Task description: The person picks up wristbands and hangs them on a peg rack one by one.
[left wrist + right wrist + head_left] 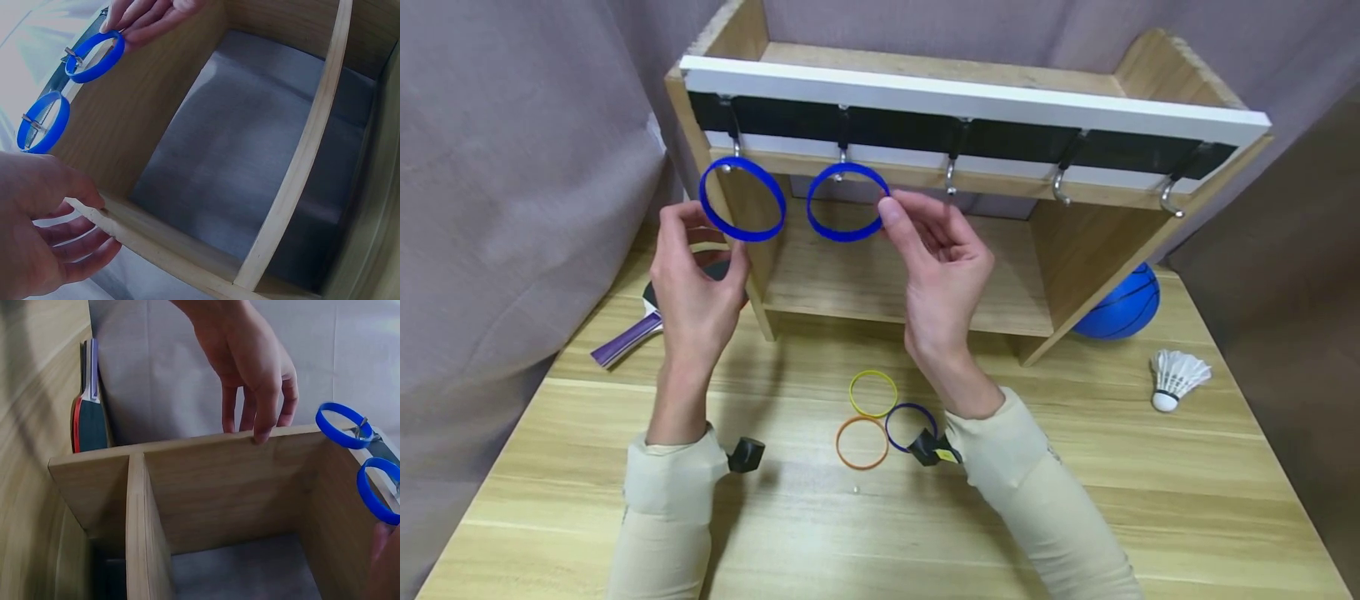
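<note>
Two blue wristbands hang on the hooks at the left of a wooden shelf (820, 287). The leftmost blue wristband (727, 232) is on the first hook, with no finger on it in the left wrist view. Around the second hook lies the other blue wristband (842, 237); my right hand (947, 271) pinches its right side between thumb and index finger. My left hand (692, 283) holds the front edge of the shelf's left side panel (156, 247), thumb inside and fingers outside. In the right wrist view my right hand is mostly cut off.
Three bare hooks, one a metal hook (1060, 187), continue rightward. On the table lie a yellow band (853, 402), an orange band (840, 457) and a dark blue band (889, 429). A table tennis paddle (628, 339) is left; a blue ball (1120, 308) and shuttlecock (1177, 377) are right.
</note>
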`<state>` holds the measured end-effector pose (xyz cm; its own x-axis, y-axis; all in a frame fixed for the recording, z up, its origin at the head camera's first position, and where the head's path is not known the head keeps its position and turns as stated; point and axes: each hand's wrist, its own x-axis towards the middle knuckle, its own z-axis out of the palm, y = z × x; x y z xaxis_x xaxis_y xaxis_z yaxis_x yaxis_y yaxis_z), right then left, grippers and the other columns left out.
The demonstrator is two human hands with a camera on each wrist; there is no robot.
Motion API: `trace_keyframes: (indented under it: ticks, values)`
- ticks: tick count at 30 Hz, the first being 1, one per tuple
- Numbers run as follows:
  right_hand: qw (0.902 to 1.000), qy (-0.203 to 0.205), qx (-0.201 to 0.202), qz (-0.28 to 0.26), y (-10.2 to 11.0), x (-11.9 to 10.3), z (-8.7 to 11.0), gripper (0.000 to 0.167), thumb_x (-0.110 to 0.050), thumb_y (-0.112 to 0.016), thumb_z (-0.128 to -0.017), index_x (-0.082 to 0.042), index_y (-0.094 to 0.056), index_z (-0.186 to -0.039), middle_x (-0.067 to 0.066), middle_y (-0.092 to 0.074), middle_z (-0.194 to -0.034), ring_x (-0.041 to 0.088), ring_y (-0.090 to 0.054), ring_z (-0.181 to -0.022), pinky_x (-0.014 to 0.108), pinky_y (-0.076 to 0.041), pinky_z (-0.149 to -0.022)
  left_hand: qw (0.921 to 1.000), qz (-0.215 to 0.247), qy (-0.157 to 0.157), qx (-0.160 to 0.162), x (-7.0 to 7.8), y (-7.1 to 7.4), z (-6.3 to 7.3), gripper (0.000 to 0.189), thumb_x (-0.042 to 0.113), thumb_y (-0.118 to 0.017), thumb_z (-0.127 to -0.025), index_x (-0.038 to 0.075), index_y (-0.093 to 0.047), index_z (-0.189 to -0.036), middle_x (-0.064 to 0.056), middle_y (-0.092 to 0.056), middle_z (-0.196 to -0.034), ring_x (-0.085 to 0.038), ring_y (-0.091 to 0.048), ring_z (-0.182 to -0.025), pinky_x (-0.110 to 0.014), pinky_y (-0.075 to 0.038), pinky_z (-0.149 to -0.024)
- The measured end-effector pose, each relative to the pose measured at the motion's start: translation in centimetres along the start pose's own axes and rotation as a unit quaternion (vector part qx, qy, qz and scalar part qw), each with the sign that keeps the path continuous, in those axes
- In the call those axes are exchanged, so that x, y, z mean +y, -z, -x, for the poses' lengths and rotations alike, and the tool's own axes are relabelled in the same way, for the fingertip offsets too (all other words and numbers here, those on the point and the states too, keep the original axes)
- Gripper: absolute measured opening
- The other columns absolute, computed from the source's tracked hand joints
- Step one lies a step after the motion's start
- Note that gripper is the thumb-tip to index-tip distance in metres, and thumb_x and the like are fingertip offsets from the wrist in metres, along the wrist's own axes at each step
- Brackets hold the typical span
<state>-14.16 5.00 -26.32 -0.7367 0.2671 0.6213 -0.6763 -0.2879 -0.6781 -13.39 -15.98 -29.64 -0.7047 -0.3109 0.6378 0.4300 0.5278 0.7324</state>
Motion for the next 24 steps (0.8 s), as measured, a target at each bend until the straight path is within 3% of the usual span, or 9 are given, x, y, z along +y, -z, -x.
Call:
trace_keyframes:
  ticks: [6, 10, 12, 14, 16, 18, 21, 23, 24]
  values:
    - [0.9992, 0.004, -0.011, 0.038, 2.5, -0.4, 0.4, 0.02, -0.002, -0.074, -0.086, 0.004, -0.069, -0.104, 0.024, -0.067, -0.103, 0.034, -0.062, -0.091, 0.039, -0.06, -0.066, 1.0, -0.001, 0.002, 0.002, 0.1, -0.3, 0.0, 0.036, 0.0, -0.07, -0.085, -0.001, -0.054, -0.117, -0.004, -0.061, -0.108, -0.01, -0.062, -0.097, -0.03, -0.06, -0.075]
    - [0.9966, -0.036, -0.02, 0.072, 5.1, -1.2, 0.9, 0.019, 0.001, -0.073, -0.086, 0.005, -0.069, -0.104, 0.021, -0.068, -0.104, 0.031, -0.062, -0.091, 0.035, -0.059, -0.062, 1.0, -0.002, 0.001, 0.001, 0.1, -0.4, 0.0, 0.037, 0.003, -0.071, -0.086, 0.001, -0.054, -0.119, -0.004, -0.061, -0.11, -0.01, -0.061, -0.098, -0.033, -0.061, -0.075]
    - [0.9904, -0.073, -0.044, 0.109, 6.4, -1.7, 1.1, 0.019, -0.001, -0.073, -0.087, 0.004, -0.07, -0.105, 0.019, -0.068, -0.104, 0.03, -0.062, -0.087, 0.032, -0.059, -0.061, 1.0, -0.005, 0.002, 0.001, 0.0, -0.4, 0.0, 0.037, 0.004, -0.071, -0.086, 0.001, -0.054, -0.119, -0.004, -0.061, -0.11, -0.01, -0.061, -0.099, -0.032, -0.061, -0.076]
    - [0.9754, -0.115, -0.092, 0.164, 7.8, -2.4, 1.4, 0.019, -0.007, -0.073, -0.088, 0.0, -0.071, -0.106, 0.014, -0.069, -0.103, 0.028, -0.062, -0.083, 0.031, -0.058, -0.06, 0.9999, -0.01, 0.004, 0.004, 0.0, -0.4, 0.1, 0.037, 0.003, -0.071, -0.086, 0.0, -0.054, -0.119, -0.005, -0.061, -0.111, -0.011, -0.061, -0.099, -0.031, -0.06, -0.076]
    - [0.9457, -0.153, -0.157, 0.24, 9.2, -3.1, 1.6, 0.017, -0.015, -0.073, -0.089, -0.008, -0.073, -0.105, 0.006, -0.071, -0.101, 0.022, -0.063, -0.082, 0.029, -0.058, -0.061, 0.9999, -0.014, 0.006, 0.008, 0.2, -0.4, 0.1, 0.037, 0.002, -0.07, -0.086, -0.002, -0.054, -0.119, -0.006, -0.061, -0.111, -0.012, -0.062, -0.099, -0.03, -0.061, -0.076]
    - [0.8993, -0.178, -0.236, 0.322, 10.5, -3.5, 2.0, 0.015, -0.022, -0.073, -0.09, -0.016, -0.074, -0.104, -0.003, -0.071, -0.097, 0.016, -0.063, -0.081, 0.028, -0.057, -0.062, 0.9998, -0.014, 0.007, 0.012, 0.8, -0.3, 0.2, 0.036, 0.0, -0.069, -0.085, -0.004, -0.053, -0.117, -0.009, -0.061, -0.11, -0.014, -0.062, -0.098, -0.031, -0.061, -0.076]
    - [0.8173, -0.171, -0.339, 0.434, 12.1, -3.6, 2.7, 0.011, -0.026, -0.071, -0.091, -0.021, -0.073, -0.101, -0.012, -0.069, -0.09, 0.007, -0.062, -0.081, 0.028, -0.055, -0.064, 0.9998, -0.011, 0.005, 0.017, 2.0, -0.1, 0.3, 0.034, -0.003, -0.067, -0.085, -0.007, -0.053, -0.115, -0.012, -0.06, -0.108, -0.016, -0.062, -0.097, -0.032, -0.061, -0.076]
    - [0.7774, -0.163, -0.378, 0.475, 12.9, -3.2, 3.3, 0.009, -0.023, -0.071, -0.091, -0.021, -0.072, -0.1, -0.013, -0.068, -0.085, 0.005, -0.062, -0.078, 0.028, -0.054, -0.063, 0.9998, -0.007, 0.002, 0.018, 2.8, 0.0, 0.4, 0.032, -0.004, -0.066, -0.085, -0.007, -0.053, -0.114, -0.013, -0.06, -0.107, -0.017, -0.062, -0.097, -0.031, -0.061, -0.076]
    - [0.764, -0.158, -0.39, 0.489, 13.3, -2.9, 3.5, 0.009, -0.022, -0.071, -0.091, -0.019, -0.073, -0.1, -0.012, -0.067, -0.083, 0.006, -0.062, -0.077, 0.028, -0.054, -0.063, 0.9998, -0.006, 0.001, 0.018, 3.1, 0.0, 0.4, 0.031, -0.004, -0.066, -0.086, -0.007, -0.054, -0.114, -0.013, -0.06, -0.107, -0.018, -0.062, -0.097, -0.03, -0.06, -0.076]
